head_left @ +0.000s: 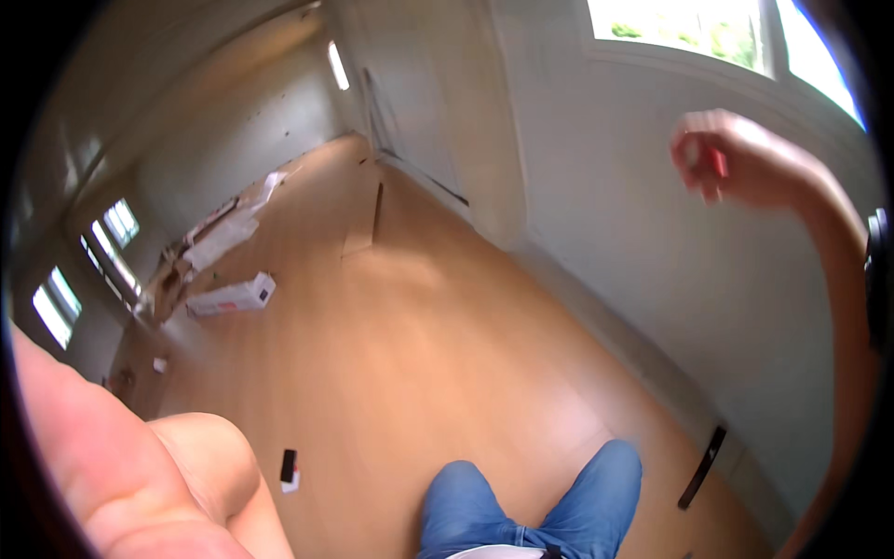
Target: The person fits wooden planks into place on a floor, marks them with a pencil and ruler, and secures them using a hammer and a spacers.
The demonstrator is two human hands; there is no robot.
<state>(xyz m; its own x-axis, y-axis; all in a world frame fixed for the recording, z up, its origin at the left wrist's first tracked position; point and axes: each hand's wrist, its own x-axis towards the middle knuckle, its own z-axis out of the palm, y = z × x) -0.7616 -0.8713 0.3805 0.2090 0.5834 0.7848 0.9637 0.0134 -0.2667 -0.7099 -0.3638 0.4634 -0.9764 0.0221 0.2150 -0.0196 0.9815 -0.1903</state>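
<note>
My right hand (715, 156) is raised at the upper right, in front of the pale wall below the window. Its fingers are curled in, with a small reddish patch between them; blur hides whether this is an object. My left hand (112, 456) looms very large at the lower left, close to the camera. Its fingers are not distinguishable, and I cannot see anything held in it. On the wooden floor (400, 373) near my left arm lies a small black flat object (290, 465) on something white and red. A dark narrow strip (702, 468) lies by the right wall.
My jeans-clad legs (531, 512) are at the bottom. A long white box (231, 296) lies on the floor at left, with loose white wrapping (222, 244) beyond it. A dark thin strip (378, 213) lies farther off. A window (689, 28) is set in the right wall.
</note>
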